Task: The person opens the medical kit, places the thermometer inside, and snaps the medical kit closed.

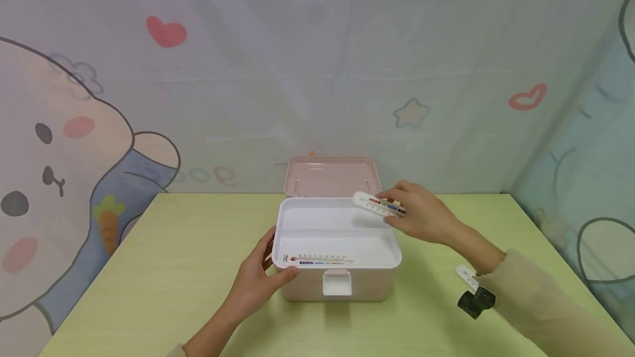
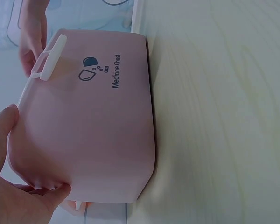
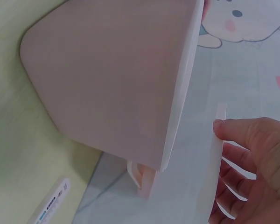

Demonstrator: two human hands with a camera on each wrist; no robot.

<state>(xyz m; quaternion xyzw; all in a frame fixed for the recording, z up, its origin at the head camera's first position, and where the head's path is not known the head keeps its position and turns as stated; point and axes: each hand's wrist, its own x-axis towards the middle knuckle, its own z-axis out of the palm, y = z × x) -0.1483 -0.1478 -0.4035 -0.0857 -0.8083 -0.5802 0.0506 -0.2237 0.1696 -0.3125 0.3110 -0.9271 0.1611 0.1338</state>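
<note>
A: How do the hands stand relative to the chest?

B: The left hand (image 1: 255, 277) grips the front left corner of the pink medicine chest (image 1: 305, 286), thumb at the front edge, fingers against the side. The right hand (image 1: 426, 215) is closed to a pinch on a white thermometer (image 1: 371, 203), which is raised and tilted; the head view sets it against the right end of the rear compartment (image 1: 312, 214) of the white tray (image 1: 387, 249).

A: Where are the similar pieces?

B: A second thermometer (image 1: 319, 260) lies along the near wall of the front compartment (image 1: 367, 242); a third thermometer (image 1: 466, 275) rests on the tabletop (image 1: 198, 247), partly hidden.

A: What could fail from here?

B: The held piece is thin and probably smooth; a slackened pinch could let it pivot and drop. Lowered at this tilt, it could catch the low divider (image 1: 322, 230). Should the forearm dip, the right sleeve (image 1: 541, 302) might knock the third thermometer. Excess push from the left hand could slide the chest out of alignment.
</note>
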